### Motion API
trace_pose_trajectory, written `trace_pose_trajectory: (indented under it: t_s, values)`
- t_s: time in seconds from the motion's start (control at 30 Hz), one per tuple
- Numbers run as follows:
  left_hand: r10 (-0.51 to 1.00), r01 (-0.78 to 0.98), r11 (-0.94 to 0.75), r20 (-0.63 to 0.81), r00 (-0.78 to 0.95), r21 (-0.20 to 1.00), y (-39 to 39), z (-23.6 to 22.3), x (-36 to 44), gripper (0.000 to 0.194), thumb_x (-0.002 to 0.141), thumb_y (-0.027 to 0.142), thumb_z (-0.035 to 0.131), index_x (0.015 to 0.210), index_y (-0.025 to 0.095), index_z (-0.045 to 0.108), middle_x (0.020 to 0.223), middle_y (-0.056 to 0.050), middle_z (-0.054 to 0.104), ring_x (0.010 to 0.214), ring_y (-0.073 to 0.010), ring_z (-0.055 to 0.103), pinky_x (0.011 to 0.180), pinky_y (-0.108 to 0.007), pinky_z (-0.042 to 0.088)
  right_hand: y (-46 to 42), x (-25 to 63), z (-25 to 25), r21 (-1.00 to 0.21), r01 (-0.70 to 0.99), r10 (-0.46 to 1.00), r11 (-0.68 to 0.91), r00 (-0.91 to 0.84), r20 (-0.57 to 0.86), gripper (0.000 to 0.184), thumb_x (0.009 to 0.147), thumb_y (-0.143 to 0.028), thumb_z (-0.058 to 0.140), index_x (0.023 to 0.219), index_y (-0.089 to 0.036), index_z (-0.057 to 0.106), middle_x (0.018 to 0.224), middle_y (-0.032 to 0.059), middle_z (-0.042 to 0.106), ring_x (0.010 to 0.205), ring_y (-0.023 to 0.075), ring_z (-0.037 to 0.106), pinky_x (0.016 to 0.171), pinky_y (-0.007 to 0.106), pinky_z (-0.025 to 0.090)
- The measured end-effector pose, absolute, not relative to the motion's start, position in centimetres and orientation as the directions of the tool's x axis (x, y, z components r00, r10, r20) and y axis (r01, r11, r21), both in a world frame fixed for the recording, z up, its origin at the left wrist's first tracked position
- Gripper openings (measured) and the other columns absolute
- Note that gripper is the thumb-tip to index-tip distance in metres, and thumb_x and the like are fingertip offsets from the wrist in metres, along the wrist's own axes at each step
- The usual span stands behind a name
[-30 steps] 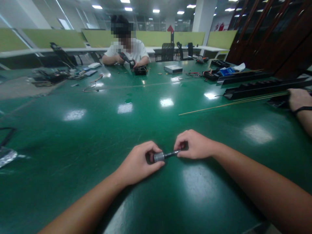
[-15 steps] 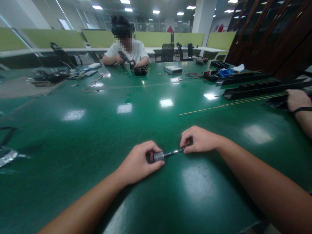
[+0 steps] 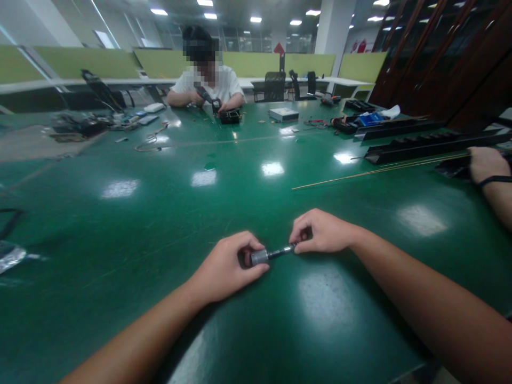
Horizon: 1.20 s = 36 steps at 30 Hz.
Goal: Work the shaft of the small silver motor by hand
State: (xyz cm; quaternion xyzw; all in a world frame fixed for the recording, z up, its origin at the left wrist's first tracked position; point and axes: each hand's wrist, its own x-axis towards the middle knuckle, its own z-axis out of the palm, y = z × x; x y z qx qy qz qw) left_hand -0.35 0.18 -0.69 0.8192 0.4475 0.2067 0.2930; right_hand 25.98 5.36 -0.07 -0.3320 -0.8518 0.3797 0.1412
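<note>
Nearest us, on the near part of the green counter (image 3: 140, 234) and well in from its near right corner, our two hands meet over a small tool (image 3: 259, 257). Our left hand (image 3: 230, 266) curls thumb and fingers around its grey cylindrical end. Our right hand (image 3: 326, 230) is drawn to a narrow pinch at the other end, where a dark shaft (image 3: 279, 252) finishes in a brighter tip; whether a separate piece sits between those fingertips is too small to tell.

As we judge it, we are partway through some work at that tip: the tool is steadied and both ends are taken up, but the tip has not been let go. How much remains we cannot tell.

Half a second ago our right hand stood farther toward the right edge, with more of the tip end bare and a small dark bit showing at the fingertips. It has since come back in against the shaft's end, while our left hand has barely shifted.

Beyond, thin rods (image 3: 340, 180) reach in from the right edge beside another person's hand (image 3: 488, 165). At the far edge, a co-worker (image 3: 226, 80) holds a dark hand tool (image 3: 205, 93) over a black part (image 3: 230, 117).
</note>
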Motion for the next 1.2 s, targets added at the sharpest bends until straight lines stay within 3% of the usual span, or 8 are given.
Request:
trace_pose_trajectory:
  t_s: [0.2, 0.37, 0.67, 0.77, 0.97, 1.2]
  values:
    - [0.855, 0.605, -0.416, 0.066, 0.514, 0.678, 0.4, -0.7, -0.1, 0.017, 0.078, 0.026, 0.07, 0.091, 0.017, 0.062, 0.086, -0.001, 0.064, 0.069, -0.0144, 0.06, 0.062, -0.025, 0.046, 5.1, 25.5, -0.1, -0.75, 0.446, 0.643, 0.489, -0.765, -0.035, 0.019, 0.076, -0.027, 0.073, 0.09, -0.015, 0.076, 0.08, 0.0036, 0.069, 0.07, 0.0131, 0.061, 0.065, 0.024, 0.047]
    - [0.863, 0.618, -0.453, 0.141, 0.486, 0.642, 0.4, -1.0, -0.2, 0.016, 0.077, 0.022, 0.071, 0.089, 0.017, 0.061, 0.086, -0.001, 0.062, 0.073, -0.0156, 0.059, 0.066, -0.027, 0.046, 4.1, 23.4, -0.9, -0.651, 0.496, 0.726, 0.574, -0.677, 0.124, 0.014, 0.079, -0.024, 0.072, 0.088, -0.015, 0.076, 0.083, 0.0046, 0.07, 0.075, 0.0143, 0.062, 0.068, 0.025, 0.044]
    - [0.821, 0.543, -0.507, 0.184, 0.541, 0.669, 0.4, -0.5, -0.1, 0.012, 0.085, 0.026, 0.065, 0.094, 0.018, 0.063, 0.092, -0.003, 0.063, 0.08, -0.0161, 0.059, 0.072, -0.027, 0.046, 3.6, 21.7, -2.1, -0.572, 0.424, 0.653, 0.702, -0.703, 0.28, 0.012, 0.082, -0.028, 0.071, 0.089, -0.018, 0.074, 0.084, 0.0035, 0.072, 0.08, 0.0151, 0.062, 0.074, 0.027, 0.041]
    - [0.837, 0.546, -0.476, 0.166, 0.522, 0.689, 0.5, -0.4, -0.1, 0.014, 0.089, 0.029, 0.06, 0.095, 0.018, 0.066, 0.09, -0.004, 0.064, 0.078, -0.0157, 0.06, 0.07, -0.027, 0.047, 3.6, 21.8, -2.2, -0.572, 0.423, 0.659, 0.703, -0.689, 0.3, 0.012, 0.082, -0.027, 0.071, 0.089, -0.018, 0.074, 0.084, 0.0029, 0.072, 0.08, 0.0148, 0.063, 0.075, 0.027, 0.041]
    - [0.88, 0.631, -0.397, 0.083, 0.467, 0.667, 0.3, -0.5, -0.1, 0.02, 0.082, 0.03, 0.067, 0.098, 0.018, 0.068, 0.081, -0.001, 0.065, 0.07, -0.0153, 0.061, 0.065, -0.027, 0.046, 3.3, 22.0, -2.0, -0.585, 0.406, 0.651, 0.702, -0.699, 0.296, 0.011, 0.075, -0.021, 0.074, 0.085, -0.018, 0.074, 0.079, 0.0016, 0.07, 0.075, 0.014, 0.061, 0.071, 0.026, 0.041]
    - [0.883, 0.624, -0.385, 0.074, 0.464, 0.68, 0.2, -0.6, 0.1, 0.016, 0.077, 0.027, 0.071, 0.088, 0.017, 0.065, 0.08, -0.001, 0.065, 0.068, -0.0155, 0.061, 0.063, -0.026, 0.046, 3.2, 22.0, -1.9, -0.583, 0.391, 0.638, 0.713, -0.707, 0.306, 0.01, 0.079, -0.019, 0.071, 0.088, -0.017, 0.073, 0.082, 0.0026, 0.071, 0.078, 0.0147, 0.061, 0.074, 0.027, 0.041]
